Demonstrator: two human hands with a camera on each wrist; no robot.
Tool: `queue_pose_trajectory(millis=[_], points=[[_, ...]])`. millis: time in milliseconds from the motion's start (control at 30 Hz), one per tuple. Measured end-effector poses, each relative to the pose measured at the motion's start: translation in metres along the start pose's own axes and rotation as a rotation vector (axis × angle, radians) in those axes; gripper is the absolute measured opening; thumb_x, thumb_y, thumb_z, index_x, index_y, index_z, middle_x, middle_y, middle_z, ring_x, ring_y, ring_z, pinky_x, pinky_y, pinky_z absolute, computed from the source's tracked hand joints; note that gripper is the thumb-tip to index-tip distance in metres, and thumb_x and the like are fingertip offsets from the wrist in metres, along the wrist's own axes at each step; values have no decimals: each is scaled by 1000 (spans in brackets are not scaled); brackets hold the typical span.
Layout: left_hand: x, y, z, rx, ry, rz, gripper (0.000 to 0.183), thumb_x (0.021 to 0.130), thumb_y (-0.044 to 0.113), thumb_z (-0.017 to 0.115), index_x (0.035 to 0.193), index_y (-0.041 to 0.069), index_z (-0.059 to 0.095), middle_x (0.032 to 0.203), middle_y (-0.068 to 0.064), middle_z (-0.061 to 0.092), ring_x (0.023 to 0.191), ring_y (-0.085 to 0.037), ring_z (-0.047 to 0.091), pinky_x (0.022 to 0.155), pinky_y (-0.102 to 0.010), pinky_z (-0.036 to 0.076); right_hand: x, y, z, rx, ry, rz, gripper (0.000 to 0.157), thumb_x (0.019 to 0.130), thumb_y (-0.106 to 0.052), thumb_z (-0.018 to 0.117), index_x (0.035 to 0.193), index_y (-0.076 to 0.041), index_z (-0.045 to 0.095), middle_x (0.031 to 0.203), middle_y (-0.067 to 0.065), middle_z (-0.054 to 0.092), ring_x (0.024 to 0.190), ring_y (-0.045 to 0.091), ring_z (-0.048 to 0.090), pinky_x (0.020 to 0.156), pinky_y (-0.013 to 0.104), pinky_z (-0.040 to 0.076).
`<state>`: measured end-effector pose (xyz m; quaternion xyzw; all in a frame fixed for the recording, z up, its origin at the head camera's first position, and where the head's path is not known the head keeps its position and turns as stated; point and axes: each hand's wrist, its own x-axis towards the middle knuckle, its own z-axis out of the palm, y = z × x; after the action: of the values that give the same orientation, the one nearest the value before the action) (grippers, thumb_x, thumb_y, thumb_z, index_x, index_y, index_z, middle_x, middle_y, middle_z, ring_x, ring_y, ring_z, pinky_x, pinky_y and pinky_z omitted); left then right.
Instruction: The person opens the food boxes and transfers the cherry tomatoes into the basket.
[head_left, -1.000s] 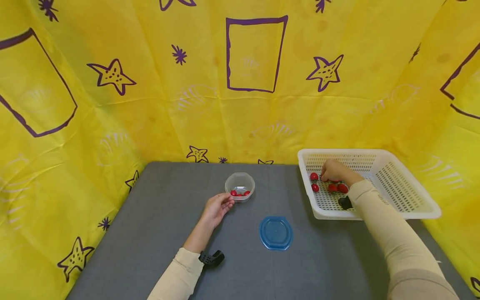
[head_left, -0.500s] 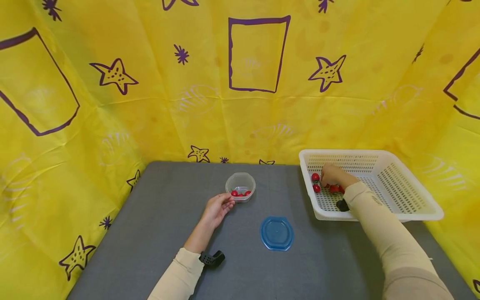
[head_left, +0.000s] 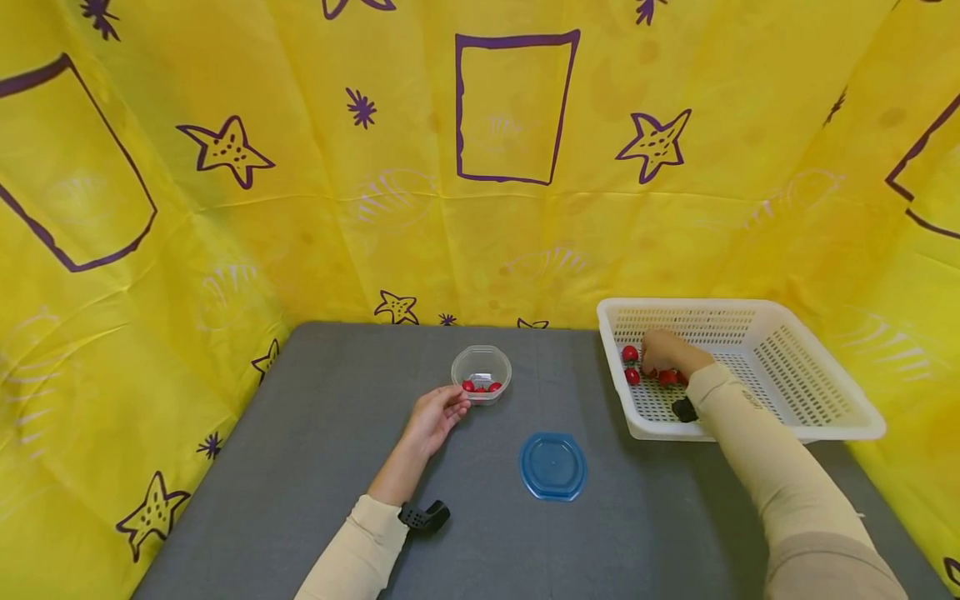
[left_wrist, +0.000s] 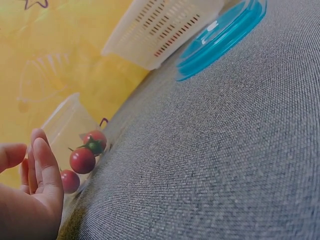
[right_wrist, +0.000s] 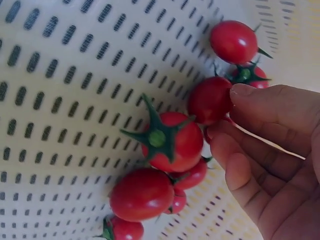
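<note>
My left hand is beside a small clear plastic container, its fingertips right at the near-left rim. In the left wrist view its fingers are fairly straight, with a gap to the thumb. Several cherry tomatoes with green stems lie at the container's bottom. My right hand reaches into a white perforated basket. There, the right wrist view has its thumb and fingers pinching a red cherry tomato. Other cherry tomatoes lie close around it on the basket floor.
A blue lid lies on the grey table between the container and the basket, nearer the front. Yellow printed cloth hangs behind the table and at both sides. A black band is around the left wrist.
My right hand has shifted slightly down and closer over the tomatoes in the basket. The left hand, container and lid stay in place.
</note>
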<state>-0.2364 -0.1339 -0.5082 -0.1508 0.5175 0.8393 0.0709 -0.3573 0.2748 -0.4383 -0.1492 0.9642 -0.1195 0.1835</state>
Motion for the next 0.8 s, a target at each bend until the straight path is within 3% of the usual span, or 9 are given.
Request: queue_pose_trajectory(millis=[233,500,800], points=[[1,0,0,-6,-13,-9,8,96,6,55,92,4,60,70,2,66,64,-8,65,64,-19,54,-5,-3,-16,-32,67,-67,9,74,-7,71,74,2,71,65,6,64,58,16,50,52,27,42],[2,1,2,0,-14,-15,7,96,6,55,98,0,58,71,2,66,65,-8,64,64,-20,54,-13,-20,-41,-28,124,-94,14,80,-9,70,82,4,71,76,13,69,68,22,57,62,35,50],[1,0,1,15,-19,-16,9,96,6,55,101,-2,57,72,1,66,66,-9,64,65,-20,54,-15,-45,-55,-29,155,-167,20,84,-10,66,94,6,71,91,19,71,81,30,63,78,47,53]])
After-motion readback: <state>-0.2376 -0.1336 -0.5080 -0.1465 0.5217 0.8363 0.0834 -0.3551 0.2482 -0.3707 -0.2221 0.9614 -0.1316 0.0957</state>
